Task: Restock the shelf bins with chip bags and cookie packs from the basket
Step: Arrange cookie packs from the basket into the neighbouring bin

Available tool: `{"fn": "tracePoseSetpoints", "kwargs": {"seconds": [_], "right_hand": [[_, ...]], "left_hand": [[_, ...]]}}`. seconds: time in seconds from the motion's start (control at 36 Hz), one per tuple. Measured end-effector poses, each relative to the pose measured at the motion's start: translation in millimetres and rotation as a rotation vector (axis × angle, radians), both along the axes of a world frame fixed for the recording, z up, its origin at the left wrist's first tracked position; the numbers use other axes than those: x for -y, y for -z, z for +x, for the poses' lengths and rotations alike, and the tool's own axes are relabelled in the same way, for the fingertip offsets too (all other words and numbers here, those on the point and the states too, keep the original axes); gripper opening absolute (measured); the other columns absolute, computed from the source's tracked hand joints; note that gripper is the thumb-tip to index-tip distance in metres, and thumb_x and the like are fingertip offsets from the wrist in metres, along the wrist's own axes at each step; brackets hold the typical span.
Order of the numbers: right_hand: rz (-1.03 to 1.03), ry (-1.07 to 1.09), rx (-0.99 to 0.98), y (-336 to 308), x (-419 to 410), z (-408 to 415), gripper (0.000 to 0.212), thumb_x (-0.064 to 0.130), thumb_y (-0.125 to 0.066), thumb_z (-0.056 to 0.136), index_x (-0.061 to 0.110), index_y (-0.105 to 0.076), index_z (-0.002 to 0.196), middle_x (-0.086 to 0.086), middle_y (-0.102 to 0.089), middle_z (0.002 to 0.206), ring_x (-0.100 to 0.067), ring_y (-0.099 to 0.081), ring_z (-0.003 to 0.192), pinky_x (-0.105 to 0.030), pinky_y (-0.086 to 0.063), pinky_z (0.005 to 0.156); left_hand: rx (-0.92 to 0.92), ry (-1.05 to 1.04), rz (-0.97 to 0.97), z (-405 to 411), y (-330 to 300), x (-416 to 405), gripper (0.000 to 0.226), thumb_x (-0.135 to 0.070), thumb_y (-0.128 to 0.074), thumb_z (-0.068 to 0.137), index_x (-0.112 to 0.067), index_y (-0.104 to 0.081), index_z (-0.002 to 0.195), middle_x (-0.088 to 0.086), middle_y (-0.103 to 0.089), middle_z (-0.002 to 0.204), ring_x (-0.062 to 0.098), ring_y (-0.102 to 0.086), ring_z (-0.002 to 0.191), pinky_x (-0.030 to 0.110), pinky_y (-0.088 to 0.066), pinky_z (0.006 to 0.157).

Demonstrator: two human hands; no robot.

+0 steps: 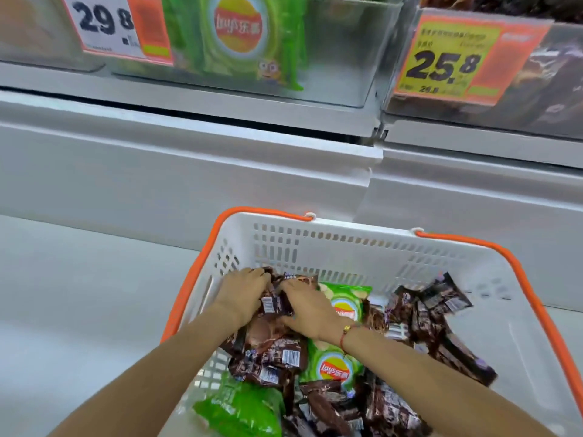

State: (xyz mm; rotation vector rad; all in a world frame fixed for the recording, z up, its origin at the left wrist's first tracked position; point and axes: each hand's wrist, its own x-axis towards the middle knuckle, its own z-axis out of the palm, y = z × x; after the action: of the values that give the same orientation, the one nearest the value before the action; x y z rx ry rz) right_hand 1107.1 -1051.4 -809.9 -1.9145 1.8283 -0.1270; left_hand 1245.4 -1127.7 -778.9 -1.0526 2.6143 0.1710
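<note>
A white basket (331,244) with orange handles stands on the floor below the shelf. It holds several brown cookie packs (271,354) and green chip bags (336,370). My left hand (243,294) and my right hand (310,310) are both down in the basket's far left corner. Together they grip a bunch of brown cookie packs (276,302) between them. On the shelf above, a clear bin (340,58) holds green chip bags (239,36). A second clear bin (555,89) at the right holds dark brown packs.
Price tags reading 29.8 (107,23) and 25.8 (454,61) hang on the bin fronts. A white shelf ledge (189,159) juts out between the bins and the basket. Pale floor (79,294) lies to the left of the basket.
</note>
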Motion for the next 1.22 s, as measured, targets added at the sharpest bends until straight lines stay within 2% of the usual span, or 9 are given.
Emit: {"fn": "tracePoseSetpoints", "kwargs": {"seconds": [0.22,0.28,0.42,0.5,0.61,0.72,0.92,1.06,1.22], "right_hand": [[0.001,0.38,0.444,-19,10,-36,0.009,0.022,-0.06,0.093,0.026,-0.058,0.1,-0.007,-0.07,0.111,-0.023,-0.064,0.106,-0.045,-0.049,0.092],[-0.003,0.439,0.529,-37,9,-47,0.01,0.019,-0.059,0.094,0.017,-0.065,0.101,-0.011,-0.069,0.109,-0.026,-0.064,0.104,-0.047,-0.049,0.094],[-0.045,0.499,0.669,-102,-2,-66,0.019,0.013,-0.057,0.095,0.001,-0.066,0.108,-0.006,-0.068,0.094,-0.008,-0.061,0.081,-0.014,-0.049,0.073],[-0.108,0.544,0.719,-135,-12,-74,0.019,0.016,-0.057,0.095,0.002,-0.065,0.105,-0.012,-0.067,0.091,-0.015,-0.06,0.082,-0.015,-0.046,0.065],[-0.186,0.607,0.785,-175,-26,-80,0.016,0.022,-0.056,0.096,0.01,-0.065,0.102,-0.011,-0.069,0.102,-0.017,-0.064,0.088,-0.017,-0.051,0.073],[-0.284,0.596,0.789,-215,-39,-88,0.01,0.016,-0.058,0.095,0.018,-0.064,0.102,-0.005,-0.068,0.106,-0.014,-0.063,0.096,-0.026,-0.049,0.088],[-0.566,0.375,0.511,-293,-58,-111,0.054,0.013,-0.078,0.078,0.028,-0.052,0.123,0.01,-0.061,0.113,0.0,-0.057,0.106,-0.015,-0.046,0.088],[-0.705,0.329,0.33,-348,-51,-131,0.035,0.022,-0.084,0.071,0.035,-0.062,0.095,0.014,-0.067,0.09,-0.002,-0.064,0.079,-0.02,-0.05,0.076],[-0.839,0.479,0.17,-395,-28,-167,0.033,0.028,-0.081,0.073,0.032,-0.064,0.101,0.004,-0.069,0.103,-0.015,-0.064,0.094,-0.037,-0.053,0.088]], "left_hand": [[-0.295,-0.246,0.323,-7,-16,20,0.03,-0.044,-0.057,0.092,-0.025,-0.065,0.115,-0.001,-0.068,0.111,0.019,-0.061,0.103,0.033,-0.048,0.087],[-0.377,-0.283,0.476,-14,-30,21,0.028,-0.042,-0.056,0.093,-0.019,-0.068,0.104,0.004,-0.069,0.105,0.021,-0.062,0.101,0.032,-0.047,0.087],[-0.557,-0.341,0.724,-32,-82,14,0.032,-0.039,-0.051,0.096,-0.01,-0.065,0.097,0.002,-0.05,0.077,0.014,-0.051,0.078,0.021,-0.038,0.07],[-0.613,-0.394,0.816,-40,-114,9,0.024,-0.048,-0.053,0.093,-0.026,-0.059,0.102,-0.008,-0.059,0.094,0.007,-0.056,0.09,0.024,-0.046,0.08],[-0.766,-0.408,0.905,-45,-153,1,0.037,-0.035,-0.069,0.086,-0.02,-0.061,0.119,-0.002,-0.07,0.11,0.011,-0.066,0.101,0.021,-0.051,0.082],[-0.88,-0.35,0.868,-49,-191,-11,0.032,-0.023,-0.07,0.086,-0.013,-0.061,0.115,0.005,-0.069,0.113,0.015,-0.065,0.102,0.024,-0.049,0.086],[-1.073,-0.156,0.722,-74,-261,-24,0.02,-0.008,-0.069,0.085,-0.015,-0.064,0.103,0.002,-0.069,0.089,-0.006,-0.062,0.067,0.006,-0.044,0.058],[-1.208,-0.047,0.665,-106,-305,-14,0.033,-0.008,-0.073,0.082,-0.016,-0.064,0.113,0.006,-0.07,0.109,0.013,-0.065,0.099,0.018,-0.052,0.084],[-1.414,-0.228,0.333,-136,-320,13,0.055,-0.017,-0.079,0.077,-0.016,-0.055,0.127,-0.002,-0.059,0.123,0.011,-0.053,0.112,0.024,-0.042,0.091]]}}
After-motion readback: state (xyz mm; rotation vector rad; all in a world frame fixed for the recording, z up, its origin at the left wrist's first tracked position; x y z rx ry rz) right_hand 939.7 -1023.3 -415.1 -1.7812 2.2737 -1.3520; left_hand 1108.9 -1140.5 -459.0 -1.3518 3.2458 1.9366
